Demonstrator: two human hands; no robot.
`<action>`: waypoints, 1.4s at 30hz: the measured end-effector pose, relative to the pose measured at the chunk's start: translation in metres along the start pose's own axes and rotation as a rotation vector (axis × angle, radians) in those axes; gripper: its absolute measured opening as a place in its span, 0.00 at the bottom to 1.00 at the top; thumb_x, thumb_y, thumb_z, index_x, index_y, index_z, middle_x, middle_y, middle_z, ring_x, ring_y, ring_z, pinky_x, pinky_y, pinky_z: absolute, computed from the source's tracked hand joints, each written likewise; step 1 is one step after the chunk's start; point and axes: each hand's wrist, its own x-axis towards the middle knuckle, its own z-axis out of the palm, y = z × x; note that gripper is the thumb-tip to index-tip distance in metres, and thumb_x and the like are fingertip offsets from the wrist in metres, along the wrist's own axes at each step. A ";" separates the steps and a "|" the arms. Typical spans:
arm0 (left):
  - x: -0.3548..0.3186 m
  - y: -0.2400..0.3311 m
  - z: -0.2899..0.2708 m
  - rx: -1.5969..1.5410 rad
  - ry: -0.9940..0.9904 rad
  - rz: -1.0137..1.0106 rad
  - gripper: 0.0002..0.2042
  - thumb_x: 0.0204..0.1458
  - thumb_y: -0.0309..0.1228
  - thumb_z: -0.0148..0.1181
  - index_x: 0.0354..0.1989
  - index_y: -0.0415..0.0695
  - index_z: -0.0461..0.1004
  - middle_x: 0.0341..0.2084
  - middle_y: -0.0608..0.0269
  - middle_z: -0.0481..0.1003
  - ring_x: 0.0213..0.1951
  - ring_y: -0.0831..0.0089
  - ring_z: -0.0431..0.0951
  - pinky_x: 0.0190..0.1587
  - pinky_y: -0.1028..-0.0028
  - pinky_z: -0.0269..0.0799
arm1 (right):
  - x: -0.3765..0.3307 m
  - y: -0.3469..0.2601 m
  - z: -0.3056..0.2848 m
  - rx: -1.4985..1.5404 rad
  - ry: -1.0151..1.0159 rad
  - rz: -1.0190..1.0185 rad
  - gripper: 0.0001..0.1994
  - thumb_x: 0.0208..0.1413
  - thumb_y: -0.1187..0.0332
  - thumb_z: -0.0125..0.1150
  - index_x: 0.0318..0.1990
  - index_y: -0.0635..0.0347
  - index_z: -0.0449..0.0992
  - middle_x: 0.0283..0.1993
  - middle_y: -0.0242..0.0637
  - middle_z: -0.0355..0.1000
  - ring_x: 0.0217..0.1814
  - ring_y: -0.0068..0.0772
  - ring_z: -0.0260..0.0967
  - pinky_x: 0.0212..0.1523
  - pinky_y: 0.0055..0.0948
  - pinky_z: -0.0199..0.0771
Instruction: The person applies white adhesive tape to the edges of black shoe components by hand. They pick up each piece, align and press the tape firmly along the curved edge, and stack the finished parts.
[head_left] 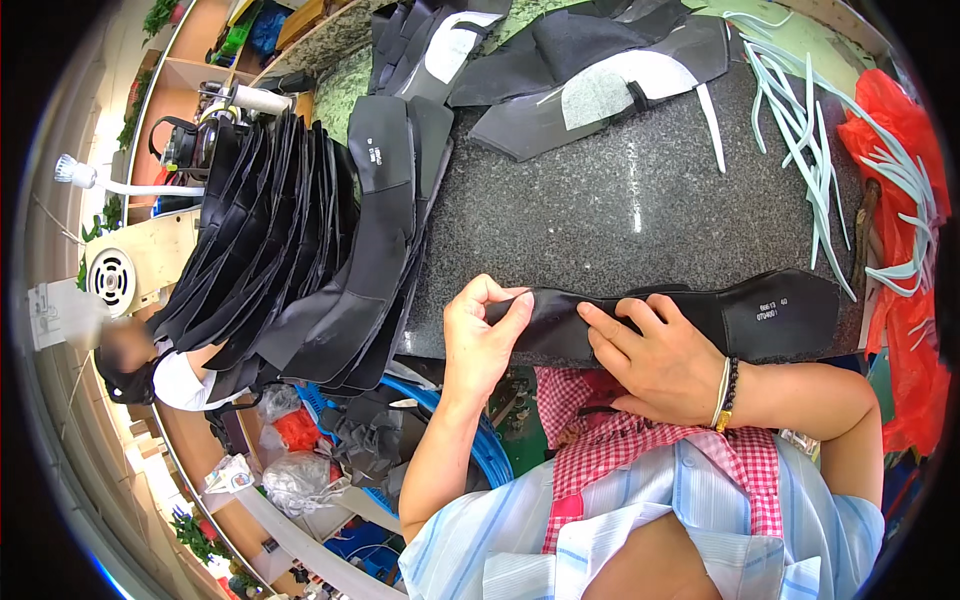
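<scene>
My left hand (474, 340) pinches the black piece (780, 325); my right hand (665, 368) lies spread on it. Probably edge-smoothing; next needs even pressure.

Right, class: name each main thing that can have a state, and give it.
Black piece: extended lengthwise
Left hand: pinching its left end
Right hand: fingers bent, touching it
Stacked pieces: fanned, overlapping
Pale strips: loose, heaped
Red plastic: crumpled
Blue basket: holding dark scraps

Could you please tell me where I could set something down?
The speckled worktop is bare across its middle, between the held black panel in front, stacked black panels left, white-patched panels behind and pale strips right. Its left and far edges are crowded.
</scene>
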 end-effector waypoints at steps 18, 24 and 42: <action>-0.002 -0.009 0.007 1.022 0.060 0.892 0.15 0.50 0.20 0.62 0.47 0.40 0.74 0.42 0.54 0.77 0.43 0.56 0.77 0.50 0.61 0.71 | 0.036 -0.004 -0.006 -0.044 -0.142 0.115 0.48 0.35 0.55 0.76 0.66 0.59 0.60 0.71 0.33 0.57 0.51 0.37 0.65 0.40 0.41 0.71; -0.038 -0.005 0.028 1.163 -0.192 0.801 0.29 0.43 0.37 0.71 0.56 0.45 0.73 0.55 0.57 0.73 0.55 0.56 0.73 0.60 0.53 0.63 | -0.041 0.047 -0.013 0.523 0.083 0.140 0.19 0.42 0.68 0.70 0.44 0.63 0.79 0.47 0.46 0.76 0.44 0.47 0.75 0.46 0.42 0.75; -0.039 -0.004 0.073 1.161 -0.217 1.108 0.13 0.41 0.29 0.68 0.36 0.39 0.78 0.35 0.59 0.77 0.36 0.63 0.78 0.38 0.66 0.76 | -0.055 0.079 -0.053 0.435 0.430 0.012 0.14 0.55 0.65 0.65 0.45 0.63 0.78 0.43 0.42 0.76 0.46 0.43 0.75 0.49 0.35 0.75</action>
